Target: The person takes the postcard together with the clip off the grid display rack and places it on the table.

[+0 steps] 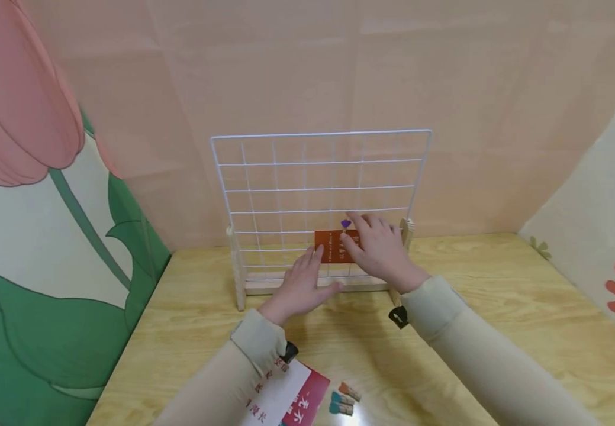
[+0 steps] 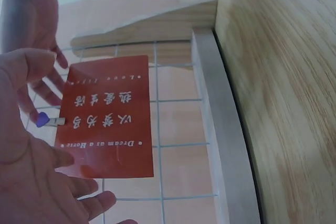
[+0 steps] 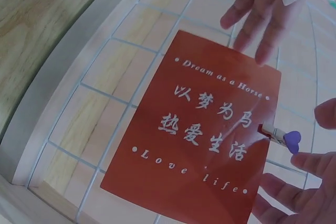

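Note:
A small red card (image 1: 331,248) with white lettering hangs on the lower part of a white wire grid (image 1: 304,189) in a wooden stand. A mini wooden clothespin (image 3: 275,135) with a purple heart (image 3: 293,141) sits at the card's top edge. My left hand (image 1: 302,285) is at the card's left side, fingers extended, fingertips right at its edge. My right hand (image 1: 380,248) hovers around the clothespin and overlaps the card's right part in the head view. Its fingers are loosely spread, with a fingertip close by the heart.
Printed sheets, one white (image 1: 272,397) and one pink-red (image 1: 311,395), lie near the front of the wooden table (image 1: 190,331), partly under my left forearm. Next to them are several small clothespins (image 1: 342,402), teal and orange. Behind the grid is a peach backdrop (image 1: 296,77).

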`<state>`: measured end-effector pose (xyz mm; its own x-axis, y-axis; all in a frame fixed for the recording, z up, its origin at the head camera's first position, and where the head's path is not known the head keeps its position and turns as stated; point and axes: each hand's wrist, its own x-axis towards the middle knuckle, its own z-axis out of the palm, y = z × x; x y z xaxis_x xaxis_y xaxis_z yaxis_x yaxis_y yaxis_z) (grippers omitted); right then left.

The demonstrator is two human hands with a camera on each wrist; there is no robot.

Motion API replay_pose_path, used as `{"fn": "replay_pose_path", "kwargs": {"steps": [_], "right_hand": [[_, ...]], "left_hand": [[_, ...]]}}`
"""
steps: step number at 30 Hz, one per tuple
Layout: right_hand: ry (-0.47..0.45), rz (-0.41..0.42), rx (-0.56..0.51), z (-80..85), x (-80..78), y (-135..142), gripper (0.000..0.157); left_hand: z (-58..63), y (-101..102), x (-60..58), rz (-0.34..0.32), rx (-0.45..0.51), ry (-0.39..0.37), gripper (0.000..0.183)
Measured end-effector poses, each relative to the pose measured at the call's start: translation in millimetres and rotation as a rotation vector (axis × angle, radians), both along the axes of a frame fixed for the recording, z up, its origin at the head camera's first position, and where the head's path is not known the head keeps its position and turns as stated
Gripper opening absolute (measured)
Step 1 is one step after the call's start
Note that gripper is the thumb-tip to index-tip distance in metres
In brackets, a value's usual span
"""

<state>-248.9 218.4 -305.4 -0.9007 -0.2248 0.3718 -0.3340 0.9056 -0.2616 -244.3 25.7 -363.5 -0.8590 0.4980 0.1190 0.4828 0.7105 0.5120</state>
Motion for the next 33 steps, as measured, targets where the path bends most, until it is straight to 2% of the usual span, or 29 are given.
{"fn": "replay_pose_path", "kwargs": {"steps": [8,13,17,21,26,33], "right_hand": [[0.017,-0.024,0.031,-3.5,-5.5,1,0.043],[0.041,-0.034,0.005,-2.9,-11.9,0,0.043],[0.043,-0.037,-0.034,-0.5,-16.5,-1,0.039],[0.038,-0.043,-0.06,0.4,-18.3,-1,0.037],[0.028,-0.033,-0.097,-0.7,-18.6,1,0.035],[0.051,0.012,-0.106,-4.4,-19.5,6,0.031]], "left_hand": [[-5.5,-1,-4.0,0.007,0.132,0.0,0.09],[-6.2,0,-10.5,0.038,0.328,0.003,0.084],[-4.3,1,-16.9,0.07,0.425,-0.051,0.075],[-3.1,3,-22.4,0.112,0.451,-0.055,0.064],[-1.3,10,-25.7,0.16,0.476,0.003,0.048],[2.6,13,-29.2,0.269,0.425,0.102,0.026]]}}
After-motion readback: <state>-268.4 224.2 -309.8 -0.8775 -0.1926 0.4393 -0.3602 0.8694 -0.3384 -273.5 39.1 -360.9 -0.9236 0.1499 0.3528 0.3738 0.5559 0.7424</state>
